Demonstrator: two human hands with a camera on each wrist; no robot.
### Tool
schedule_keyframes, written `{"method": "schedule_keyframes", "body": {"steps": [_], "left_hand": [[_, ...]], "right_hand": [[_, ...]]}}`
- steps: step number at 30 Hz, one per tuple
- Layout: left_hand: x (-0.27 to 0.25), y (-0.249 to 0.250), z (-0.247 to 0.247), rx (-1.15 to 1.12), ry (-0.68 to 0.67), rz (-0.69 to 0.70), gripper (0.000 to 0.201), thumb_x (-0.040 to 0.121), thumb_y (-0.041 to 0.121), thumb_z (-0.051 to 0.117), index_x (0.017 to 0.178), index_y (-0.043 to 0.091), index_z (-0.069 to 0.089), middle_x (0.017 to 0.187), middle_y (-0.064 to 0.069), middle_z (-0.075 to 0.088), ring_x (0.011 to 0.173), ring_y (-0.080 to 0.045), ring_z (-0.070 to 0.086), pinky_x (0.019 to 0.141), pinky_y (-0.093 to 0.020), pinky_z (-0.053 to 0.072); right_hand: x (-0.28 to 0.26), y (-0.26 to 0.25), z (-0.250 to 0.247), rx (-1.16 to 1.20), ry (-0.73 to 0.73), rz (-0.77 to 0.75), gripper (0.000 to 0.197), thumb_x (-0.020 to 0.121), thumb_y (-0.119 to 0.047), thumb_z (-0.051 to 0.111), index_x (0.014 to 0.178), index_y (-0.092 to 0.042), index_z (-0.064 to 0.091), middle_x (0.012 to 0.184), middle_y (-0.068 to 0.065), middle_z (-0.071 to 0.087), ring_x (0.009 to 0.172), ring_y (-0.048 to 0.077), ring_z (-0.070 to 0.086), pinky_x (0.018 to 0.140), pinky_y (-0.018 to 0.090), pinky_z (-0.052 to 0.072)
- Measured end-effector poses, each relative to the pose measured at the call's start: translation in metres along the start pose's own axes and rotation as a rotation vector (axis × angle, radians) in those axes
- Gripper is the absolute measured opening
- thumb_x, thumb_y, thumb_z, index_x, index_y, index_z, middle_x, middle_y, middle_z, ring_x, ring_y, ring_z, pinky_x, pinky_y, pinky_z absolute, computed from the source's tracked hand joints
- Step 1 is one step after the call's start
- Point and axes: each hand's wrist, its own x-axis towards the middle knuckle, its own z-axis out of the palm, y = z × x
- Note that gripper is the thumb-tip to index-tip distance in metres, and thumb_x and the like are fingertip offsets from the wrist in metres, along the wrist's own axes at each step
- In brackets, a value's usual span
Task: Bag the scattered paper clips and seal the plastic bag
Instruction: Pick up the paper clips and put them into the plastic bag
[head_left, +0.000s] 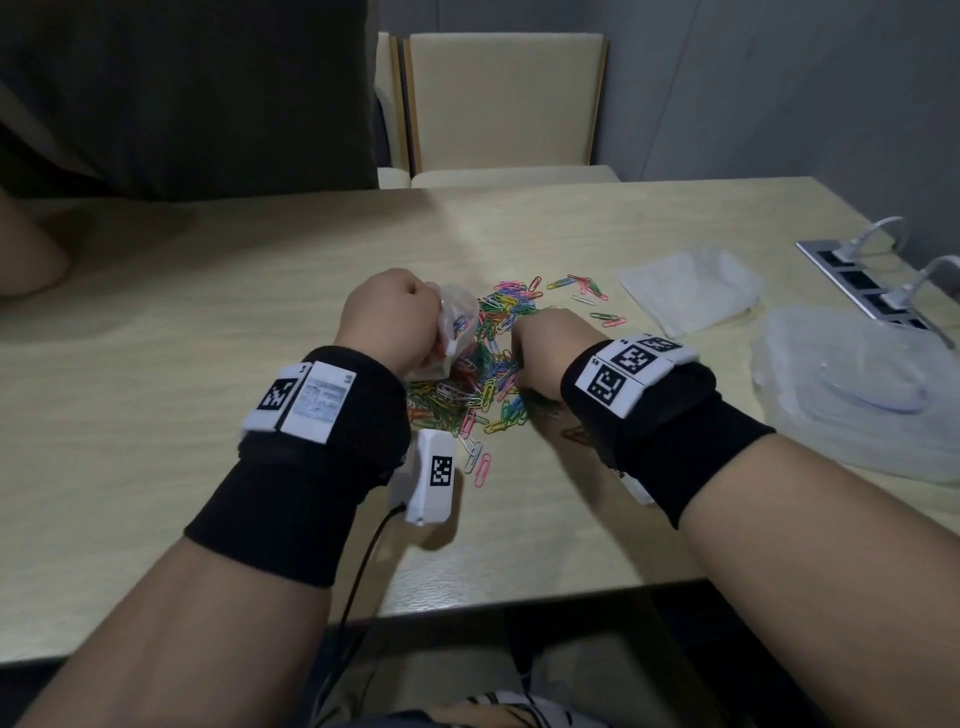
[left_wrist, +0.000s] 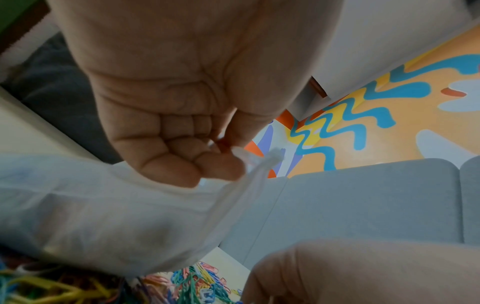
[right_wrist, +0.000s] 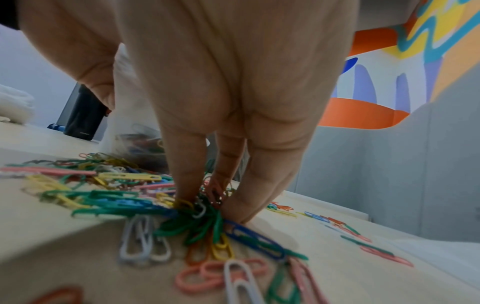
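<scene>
Head view, left to right. A second person's forearm rests on the table at the 9 o'clock edge.

The left hand is at frame centre, at 9 o'clock of the pile. Its fingers are curled into a fist and pinch the gathered rim of the plastic bag. In the left wrist view the fingertips clamp the bunched rim of the bag, which hangs below the fist. The bag's lower end rests at the pile's left edge. Some coloured clips show through the film in the right wrist view.

The paper clips lie in a mixed-colour pile on the table between the two hands. Loose ones are spread toward 1 o'clock and toward 6 o'clock.

The right hand is at 3 o'clock of the pile, knuckles up. In the right wrist view its fingers point down into the clips. The fingertips are drawn together around a small bunch, with the hand in contact with the table.

At 2 o'clock of the pile lies a flat clear bag. At 3 o'clock is a stack of clear plastic. A recessed power strip with white plugs sits at the far right edge. Two cream chairs stand at 12 o'clock.
</scene>
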Motion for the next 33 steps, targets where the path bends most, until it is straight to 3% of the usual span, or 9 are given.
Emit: {"method": "schedule_keyframes", "body": {"steps": [3,5,12,16,18,22,27,30,33], "left_hand": [[-0.002,0.002,0.002,0.013,-0.018,-0.015,0.03,0.088,0.026,0.046,0.072,0.003,0.055,0.071,-0.025,0.064,0.072,-0.041,0.066,0.08,-0.057,0.058],[-0.001,0.0,0.003,0.007,0.0,0.008,0.037,0.08,0.033,0.044,0.074,-0.001,0.057,0.079,-0.033,0.065,0.078,-0.048,0.066,0.079,-0.06,0.056],[0.002,-0.006,0.004,-0.001,-0.002,0.022,0.039,0.08,0.034,0.044,0.076,0.0,0.06,0.084,-0.034,0.066,0.082,-0.05,0.066,0.081,-0.061,0.055],[0.002,-0.006,0.007,0.015,-0.011,0.025,0.04,0.078,0.035,0.043,0.077,-0.001,0.061,0.085,-0.034,0.066,0.082,-0.05,0.066,0.079,-0.061,0.055],[0.001,-0.004,0.007,0.016,-0.009,0.019,0.039,0.079,0.035,0.044,0.078,0.0,0.062,0.085,-0.034,0.066,0.082,-0.049,0.066,0.079,-0.06,0.056],[0.0,-0.003,0.006,0.039,-0.003,0.017,0.034,0.091,0.025,0.046,0.085,-0.002,0.064,0.089,-0.03,0.068,0.086,-0.045,0.067,0.082,-0.056,0.057],[-0.004,-0.005,0.006,0.011,-0.031,-0.002,0.034,0.081,0.035,0.047,0.077,0.006,0.064,0.082,-0.024,0.071,0.082,-0.042,0.071,0.079,-0.055,0.059],[-0.006,-0.006,0.006,-0.004,-0.051,-0.014,0.029,0.09,0.028,0.049,0.074,0.008,0.062,0.074,-0.021,0.072,0.073,-0.037,0.073,0.074,-0.052,0.061],[-0.007,-0.004,0.007,0.0,-0.057,-0.014,0.026,0.088,0.028,0.051,0.073,0.011,0.062,0.073,-0.019,0.073,0.074,-0.035,0.074,0.075,-0.052,0.061]], "right_hand": [[-0.035,-0.005,-0.019,-0.004,0.058,-0.053,0.019,0.09,-0.008,0.052,0.1,-0.011,0.067,0.097,0.009,0.066,0.093,0.03,0.064,0.077,0.032,0.048],[-0.036,-0.001,-0.02,0.009,0.112,-0.046,0.024,0.091,-0.004,0.05,0.106,-0.009,0.069,0.105,0.01,0.069,0.099,0.029,0.065,0.083,0.032,0.051],[-0.044,0.015,-0.026,0.098,0.037,-0.051,0.027,0.092,-0.025,0.058,0.112,-0.01,0.068,0.114,0.009,0.068,0.102,0.026,0.064,0.081,0.031,0.051],[-0.057,0.009,-0.023,0.122,-0.092,-0.122,0.066,0.078,-0.044,0.074,0.134,-0.018,0.049,0.125,0.009,0.054,0.106,0.028,0.059,0.075,0.03,0.044],[-0.058,0.005,-0.019,0.082,-0.057,-0.137,0.059,0.08,-0.035,0.074,0.131,-0.017,0.05,0.123,0.011,0.053,0.102,0.029,0.059,0.073,0.03,0.045],[-0.055,0.002,-0.019,0.005,0.033,-0.173,0.028,0.091,-0.011,0.057,0.119,-0.008,0.06,0.116,0.013,0.063,0.105,0.03,0.06,0.079,0.03,0.045],[-0.051,0.011,-0.02,0.033,0.07,-0.111,0.024,0.091,-0.013,0.056,0.11,-0.011,0.07,0.111,0.008,0.068,0.101,0.027,0.064,0.084,0.031,0.052],[-0.05,0.018,-0.025,0.207,0.08,-0.046,0.017,0.088,-0.018,0.065,0.103,-0.016,0.073,0.109,0.004,0.069,0.101,0.025,0.064,0.078,0.027,0.049],[-0.048,0.025,-0.03,0.566,0.13,0.018,0.006,0.084,-0.012,0.07,0.088,-0.015,0.071,0.097,0.006,0.07,0.097,0.026,0.068,0.085,0.032,0.055]]}}
